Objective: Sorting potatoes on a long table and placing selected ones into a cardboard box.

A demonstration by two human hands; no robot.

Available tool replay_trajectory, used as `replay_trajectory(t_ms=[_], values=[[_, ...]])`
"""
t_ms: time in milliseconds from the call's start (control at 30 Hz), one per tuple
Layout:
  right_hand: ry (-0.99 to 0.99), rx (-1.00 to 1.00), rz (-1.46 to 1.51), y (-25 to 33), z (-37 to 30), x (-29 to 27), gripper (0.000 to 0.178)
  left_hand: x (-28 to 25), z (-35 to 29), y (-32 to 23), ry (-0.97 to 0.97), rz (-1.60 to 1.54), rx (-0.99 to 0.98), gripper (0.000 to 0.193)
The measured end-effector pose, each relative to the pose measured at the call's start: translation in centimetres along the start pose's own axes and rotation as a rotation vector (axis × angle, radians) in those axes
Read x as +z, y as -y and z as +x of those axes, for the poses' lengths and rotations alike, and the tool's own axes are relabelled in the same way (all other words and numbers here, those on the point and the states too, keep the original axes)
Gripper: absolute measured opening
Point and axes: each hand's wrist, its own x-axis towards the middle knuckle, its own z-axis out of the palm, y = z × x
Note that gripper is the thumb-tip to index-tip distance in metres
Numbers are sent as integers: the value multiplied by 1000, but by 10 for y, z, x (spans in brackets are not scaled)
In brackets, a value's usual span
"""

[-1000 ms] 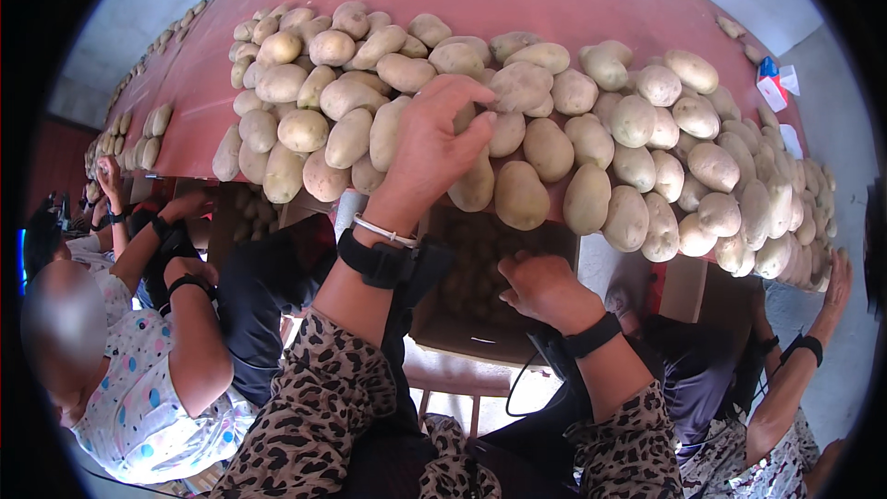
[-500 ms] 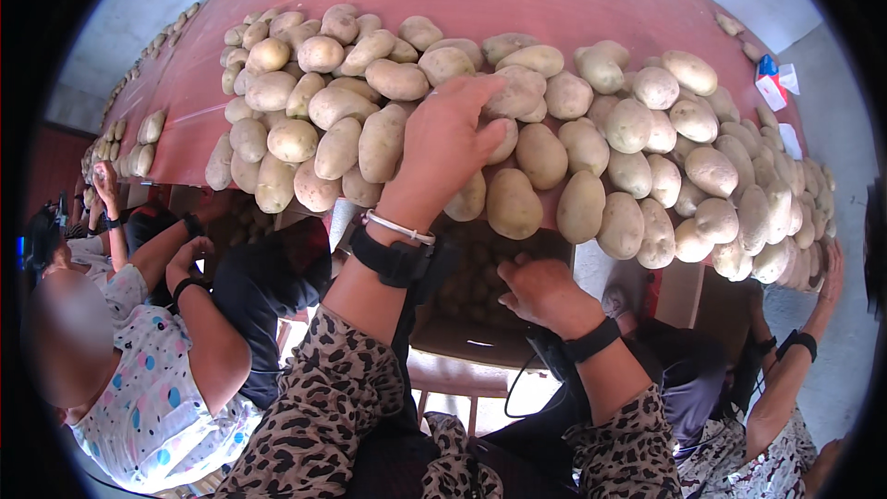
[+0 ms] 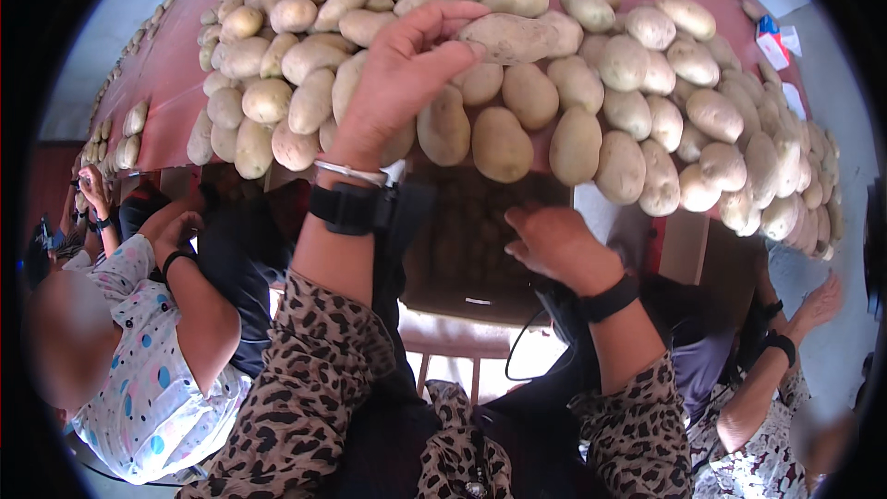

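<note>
Over the heap of potatoes (image 3: pixel 504 143) along the table's near edge, my left hand (image 3: pixel 407 65) grips one end of a long pale potato (image 3: pixel 506 38) between thumb and fingers. That potato lies level, its far end reaching over others in the heap. Lower and to the right, my right hand (image 3: pixel 565 245) hovers in front of the table edge above a dark box (image 3: pixel 471 300). Its thumb and fingers are loosely bent and apart, and nothing shows between them. Dim potatoes can be made out inside the box.
The red table (image 3: pixel 176 65) curves away to the left with more potatoes. A tissue pack (image 3: pixel 771 42) lies at the right. One person (image 3: pixel 166 370) sits close on my left, another person's arm (image 3: pixel 785 342) is at my right.
My left hand now has the potato pinched and raised over the heap, where before it rested on the potatoes. The view has shifted, so the heap sits higher. My right hand stays low.
</note>
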Motion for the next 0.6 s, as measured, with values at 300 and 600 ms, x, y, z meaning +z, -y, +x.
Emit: replay_trajectory(t_ms=[300, 600], values=[[-100, 28, -12, -1, -14, 0, 34, -11, -32, -14, 512, -86, -198, 41], [-55, 80, -39, 2, -15, 7, 36, -7, -50, -9, 618, 68, -301, 20]])
